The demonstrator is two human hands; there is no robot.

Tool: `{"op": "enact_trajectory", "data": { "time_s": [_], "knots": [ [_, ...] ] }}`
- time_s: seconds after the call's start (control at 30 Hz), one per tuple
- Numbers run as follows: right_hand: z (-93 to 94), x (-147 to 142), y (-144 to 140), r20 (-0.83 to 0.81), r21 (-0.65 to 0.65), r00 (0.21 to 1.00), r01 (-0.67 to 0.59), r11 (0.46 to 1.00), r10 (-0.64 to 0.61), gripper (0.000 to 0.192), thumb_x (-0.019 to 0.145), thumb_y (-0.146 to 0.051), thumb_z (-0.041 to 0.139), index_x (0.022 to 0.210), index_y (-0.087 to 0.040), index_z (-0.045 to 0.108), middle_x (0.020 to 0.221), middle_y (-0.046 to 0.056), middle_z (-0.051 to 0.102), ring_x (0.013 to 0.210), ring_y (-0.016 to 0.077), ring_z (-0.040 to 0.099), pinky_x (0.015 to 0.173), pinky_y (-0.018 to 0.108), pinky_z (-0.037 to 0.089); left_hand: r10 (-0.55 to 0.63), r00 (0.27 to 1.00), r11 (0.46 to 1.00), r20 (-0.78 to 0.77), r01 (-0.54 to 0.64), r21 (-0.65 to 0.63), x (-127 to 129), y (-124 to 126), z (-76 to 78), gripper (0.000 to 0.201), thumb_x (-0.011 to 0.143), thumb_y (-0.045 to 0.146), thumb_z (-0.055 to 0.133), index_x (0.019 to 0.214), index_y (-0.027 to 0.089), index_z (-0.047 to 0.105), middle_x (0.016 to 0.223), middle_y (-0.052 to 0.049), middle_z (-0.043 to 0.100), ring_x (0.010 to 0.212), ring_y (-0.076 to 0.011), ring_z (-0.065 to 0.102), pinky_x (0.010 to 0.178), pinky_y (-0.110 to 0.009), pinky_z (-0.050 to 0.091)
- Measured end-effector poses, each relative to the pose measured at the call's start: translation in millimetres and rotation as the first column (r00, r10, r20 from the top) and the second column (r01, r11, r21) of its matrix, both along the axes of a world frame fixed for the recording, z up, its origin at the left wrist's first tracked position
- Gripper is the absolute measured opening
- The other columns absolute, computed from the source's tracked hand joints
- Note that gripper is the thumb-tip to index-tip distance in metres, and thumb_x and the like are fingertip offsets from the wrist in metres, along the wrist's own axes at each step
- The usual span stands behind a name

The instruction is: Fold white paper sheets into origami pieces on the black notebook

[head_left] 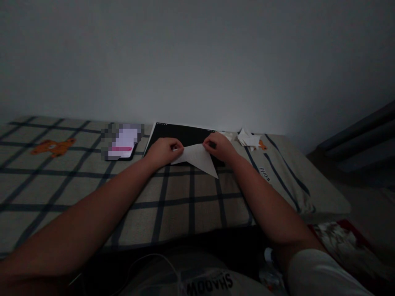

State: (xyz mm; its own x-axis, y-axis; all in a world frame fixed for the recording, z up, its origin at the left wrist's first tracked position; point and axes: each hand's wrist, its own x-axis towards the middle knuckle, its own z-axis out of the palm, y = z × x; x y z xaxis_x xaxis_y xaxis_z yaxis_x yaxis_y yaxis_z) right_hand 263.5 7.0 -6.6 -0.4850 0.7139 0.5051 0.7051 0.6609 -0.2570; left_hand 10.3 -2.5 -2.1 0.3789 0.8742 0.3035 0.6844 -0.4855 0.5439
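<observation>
A folded sheet of white paper (199, 157) with pointed corners is held up between my two hands. My left hand (163, 151) pinches its upper left edge, fingers closed. At the upper right edge, my right hand (219, 146) pinches it between thumb and fingers. One sharp corner of the paper points down to the right. Beneath it lies a black notebook or board (179, 133) with small holes along its far edge, partly covered by my hands and the paper.
A phone (125, 142) with a lit screen lies left on the checked cloth (148, 193). Farther left is an orange bear-shaped figure (53, 147). Crumpled paper pieces (248, 139) lie at right by the wall. A plastic bottle (270, 271) and a thin cable (154, 255) are near my body.
</observation>
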Motion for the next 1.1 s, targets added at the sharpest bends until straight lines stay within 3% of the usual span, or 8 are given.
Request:
{"op": "enact_trajectory", "data": {
  "time_s": [0.57,1.1],
  "knots": [
    [-4.5,-10.1,-4.0,0.025,0.012,0.996,-0.086,0.996,0.086,0.019,0.092,-0.032,0.052,0.09,-0.019,0.065,0.089,0.007,0.066,0.083,0.0198,0.052,0.077,0.033,0.037,-0.005,0.977,0.964,-0.211,0.061,0.259,8.9,-7.7,0.6,0.024,0.086,0.035,0.053,0.091,0.022,0.073,0.085,-0.004,0.069,0.084,-0.0211,0.061,0.069,-0.031,0.043],
    [1.0,-25.5,-14.7,0.139,0.039,0.99,-0.04,0.998,0.035,0.017,0.09,-0.032,0.056,0.089,-0.021,0.068,0.091,0.004,0.068,0.09,0.021,0.053,0.077,0.034,0.031,-0.003,0.945,0.934,-0.326,0.119,0.336,17.9,-16.2,3.0,0.026,0.088,0.034,0.049,0.089,0.021,0.072,0.086,-0.005,0.07,0.084,-0.0214,0.063,0.069,-0.032,0.045]
  ]
}}
